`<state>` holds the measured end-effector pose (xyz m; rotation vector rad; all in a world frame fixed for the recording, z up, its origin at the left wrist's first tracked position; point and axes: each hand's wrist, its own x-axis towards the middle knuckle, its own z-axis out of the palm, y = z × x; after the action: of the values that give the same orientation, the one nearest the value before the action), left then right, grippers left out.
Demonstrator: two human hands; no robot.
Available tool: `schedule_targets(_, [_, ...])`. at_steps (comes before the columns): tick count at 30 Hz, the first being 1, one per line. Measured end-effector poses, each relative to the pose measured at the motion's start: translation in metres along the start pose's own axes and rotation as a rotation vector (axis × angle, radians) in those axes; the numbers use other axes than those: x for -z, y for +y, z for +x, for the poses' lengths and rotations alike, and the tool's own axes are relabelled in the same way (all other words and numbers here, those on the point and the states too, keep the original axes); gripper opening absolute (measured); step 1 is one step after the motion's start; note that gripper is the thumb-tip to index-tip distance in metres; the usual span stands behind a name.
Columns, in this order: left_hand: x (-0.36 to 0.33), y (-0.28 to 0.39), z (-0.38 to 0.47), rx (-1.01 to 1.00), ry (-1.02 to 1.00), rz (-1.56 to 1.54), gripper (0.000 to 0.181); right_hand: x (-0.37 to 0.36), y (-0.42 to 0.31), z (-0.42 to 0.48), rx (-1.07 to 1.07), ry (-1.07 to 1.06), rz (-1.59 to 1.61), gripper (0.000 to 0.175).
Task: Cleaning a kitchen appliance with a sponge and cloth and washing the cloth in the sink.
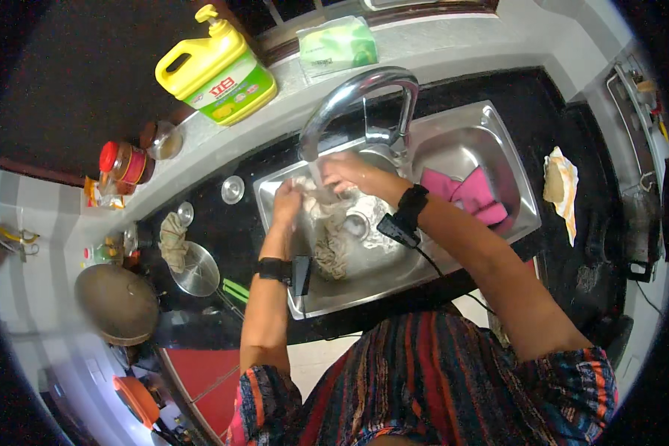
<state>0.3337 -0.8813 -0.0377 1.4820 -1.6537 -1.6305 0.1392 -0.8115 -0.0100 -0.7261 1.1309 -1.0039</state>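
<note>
My left hand [287, 202] grips the upper end of a wet beige cloth [330, 251] in the left basin of a stainless steel double sink [334, 301]. The cloth hangs down into the basin beside the drain strainer [357, 226]. Under the spout of the chrome faucet [362, 83], my right hand [345, 171] is in the water stream, its fingers apart and slightly curled. Water runs over the cloth and splashes in the basin. Motion blurs the area between the hands.
Pink cloths [468, 195] lie in the right basin. A yellow detergent jug [217, 72] and a tissue pack [338, 44] stand on the ledge. Left on the black counter are a strainer [198, 270], another cloth [173, 240] and a wok [117, 304]. At right lies a crumpled cloth or wrapper [560, 189].
</note>
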Motion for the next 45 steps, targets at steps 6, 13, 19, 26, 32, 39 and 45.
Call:
schedule_targets(6, [-0.011,0.034,-0.006,-0.033,-0.154,-0.262,0.035,0.003,0.017,0.012,0.392,-0.001,-0.642,0.062])
schedule_targets(13, [0.039,0.029,-0.006,-0.175,-0.274,0.312,0.034,0.009,-0.009,0.017,0.375,0.003,-0.245,0.027])
schedule_targets(19, [0.014,0.043,-0.008,-0.240,-0.267,0.031,0.028,0.051,0.023,0.044,0.442,0.207,-0.474,0.028])
schedule_targets(26, [0.013,0.040,-0.022,-0.150,-0.297,-0.049,0.024,0.007,0.029,0.030,0.523,-0.064,-0.291,0.035])
schedule_targets(32, [0.012,0.079,-0.076,-0.073,-0.275,-0.391,0.020,-0.027,0.086,0.015,0.239,-0.141,-0.435,0.052])
schedule_targets(39, [0.066,0.147,-0.124,-0.291,-0.065,-0.856,0.041,0.001,0.148,0.017,0.067,0.099,-0.292,0.047])
schedule_targets(45, [0.007,0.024,-0.095,-0.029,-0.110,-1.082,0.049,-0.030,0.113,0.033,0.254,0.173,0.403,0.030])
